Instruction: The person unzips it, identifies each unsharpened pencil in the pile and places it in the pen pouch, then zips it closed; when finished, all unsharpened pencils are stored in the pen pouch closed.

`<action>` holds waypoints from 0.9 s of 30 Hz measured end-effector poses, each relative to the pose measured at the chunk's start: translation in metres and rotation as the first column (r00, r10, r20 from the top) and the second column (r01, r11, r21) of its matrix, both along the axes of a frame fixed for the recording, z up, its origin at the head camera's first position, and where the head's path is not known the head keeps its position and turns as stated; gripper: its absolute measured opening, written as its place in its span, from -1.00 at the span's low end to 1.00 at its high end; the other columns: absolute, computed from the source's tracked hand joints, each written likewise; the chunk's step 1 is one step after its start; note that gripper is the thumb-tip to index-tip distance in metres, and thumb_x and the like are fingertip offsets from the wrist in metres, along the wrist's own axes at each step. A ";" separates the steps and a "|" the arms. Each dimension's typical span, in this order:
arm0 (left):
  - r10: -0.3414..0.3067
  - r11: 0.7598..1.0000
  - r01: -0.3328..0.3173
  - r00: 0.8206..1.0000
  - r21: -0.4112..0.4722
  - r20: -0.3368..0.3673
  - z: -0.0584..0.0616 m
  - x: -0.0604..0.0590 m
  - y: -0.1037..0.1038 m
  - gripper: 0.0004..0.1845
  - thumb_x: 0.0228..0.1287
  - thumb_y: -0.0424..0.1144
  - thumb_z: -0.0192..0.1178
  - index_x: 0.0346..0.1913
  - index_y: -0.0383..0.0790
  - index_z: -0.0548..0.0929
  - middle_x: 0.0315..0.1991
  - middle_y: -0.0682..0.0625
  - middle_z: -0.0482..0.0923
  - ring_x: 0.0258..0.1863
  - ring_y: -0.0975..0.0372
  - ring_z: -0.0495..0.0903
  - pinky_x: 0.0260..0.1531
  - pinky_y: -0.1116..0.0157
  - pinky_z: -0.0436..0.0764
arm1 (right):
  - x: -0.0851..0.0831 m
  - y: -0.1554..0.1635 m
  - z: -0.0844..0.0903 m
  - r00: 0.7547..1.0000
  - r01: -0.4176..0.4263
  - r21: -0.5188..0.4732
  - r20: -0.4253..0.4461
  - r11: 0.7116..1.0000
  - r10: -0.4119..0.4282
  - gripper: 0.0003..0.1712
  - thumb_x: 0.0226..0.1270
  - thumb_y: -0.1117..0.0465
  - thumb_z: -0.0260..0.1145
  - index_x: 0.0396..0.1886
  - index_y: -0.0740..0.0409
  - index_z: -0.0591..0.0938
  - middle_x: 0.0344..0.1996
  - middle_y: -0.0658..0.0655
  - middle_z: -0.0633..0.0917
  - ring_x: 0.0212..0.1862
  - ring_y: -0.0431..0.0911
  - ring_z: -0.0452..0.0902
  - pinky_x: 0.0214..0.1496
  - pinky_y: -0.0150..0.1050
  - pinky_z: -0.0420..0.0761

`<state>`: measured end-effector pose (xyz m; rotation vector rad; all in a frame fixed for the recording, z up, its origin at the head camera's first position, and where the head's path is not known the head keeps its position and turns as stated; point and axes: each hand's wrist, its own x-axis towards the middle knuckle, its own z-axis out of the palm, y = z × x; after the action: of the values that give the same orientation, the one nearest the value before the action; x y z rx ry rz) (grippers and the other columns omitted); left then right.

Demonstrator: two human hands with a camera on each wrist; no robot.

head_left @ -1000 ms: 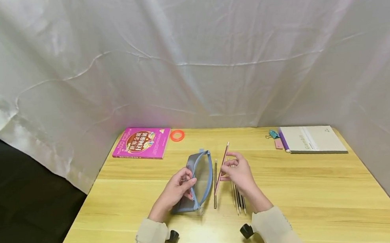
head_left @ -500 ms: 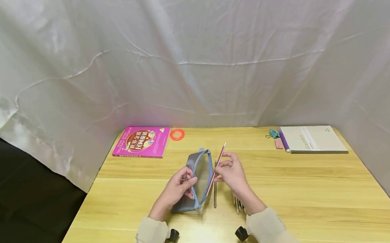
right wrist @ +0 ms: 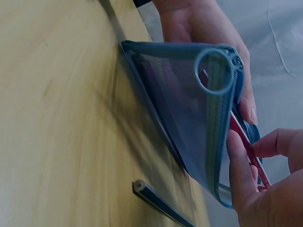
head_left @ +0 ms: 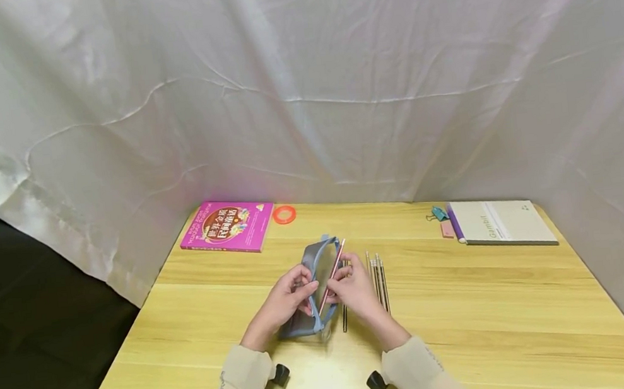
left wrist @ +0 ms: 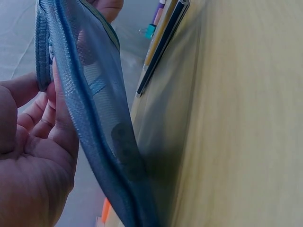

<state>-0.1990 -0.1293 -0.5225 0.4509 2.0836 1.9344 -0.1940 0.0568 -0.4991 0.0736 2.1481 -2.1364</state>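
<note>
Red pencil (head_left: 338,259) slants partway into the mesh pouch (head_left: 301,327), pinched by my right hand (head_left: 353,286); my left hand (head_left: 291,295) grips the rim. I judge this insertion unfinished, with 1 dark pencil (head_left: 345,319) and a bunch of pencils (head_left: 383,282) left outside.

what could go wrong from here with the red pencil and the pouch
The red pencil slants into the open pouch, so it might snag on the zip. The left hand holds the pouch by one edge; if that slips, it could sag shut. A dark pencil lies loose beside it, where the right hand might nudge it.
</note>
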 end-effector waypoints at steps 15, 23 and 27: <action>-0.012 1.000 0.012 1.000 0.002 -0.015 0.001 0.001 0.001 -0.81 0.58 -0.29 0.15 -0.07 -0.37 0.41 -0.34 0.03 0.41 -0.62 0.25 0.60 -0.60 0.27 0.75 | 0.004 -0.005 -0.004 0.998 -0.049 0.011 0.048 0.999 0.049 -0.24 0.27 0.51 0.35 0.44 0.38 0.28 -0.23 0.18 0.54 -0.45 -0.13 0.64 -0.33 -0.15 0.84; -0.016 1.000 0.017 1.000 0.008 -0.014 0.001 0.001 0.001 -0.80 0.57 -0.29 0.15 -0.08 -0.38 0.40 -0.33 0.03 0.40 -0.62 0.24 0.61 -0.59 0.24 0.76 | 0.007 -0.005 -0.002 0.997 -0.055 0.022 0.057 0.998 0.053 -0.24 0.29 0.51 0.35 0.45 0.39 0.30 -0.19 0.23 0.53 -0.42 -0.12 0.63 -0.29 -0.11 0.85; -0.019 1.000 0.019 1.000 0.012 -0.013 0.002 0.002 0.001 -0.79 0.57 -0.28 0.16 -0.07 -0.39 0.41 -0.31 0.03 0.40 -0.62 0.24 0.61 -0.58 0.22 0.77 | 0.007 -0.004 -0.002 0.996 -0.064 0.019 0.065 0.998 0.063 -0.24 0.30 0.51 0.35 0.47 0.40 0.29 -0.10 0.30 0.54 -0.42 -0.13 0.66 -0.28 -0.16 0.84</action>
<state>-0.1974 -0.1282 -0.5210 0.4857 2.0696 1.9391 -0.1874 0.0524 -0.5014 0.0741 2.1084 -2.0479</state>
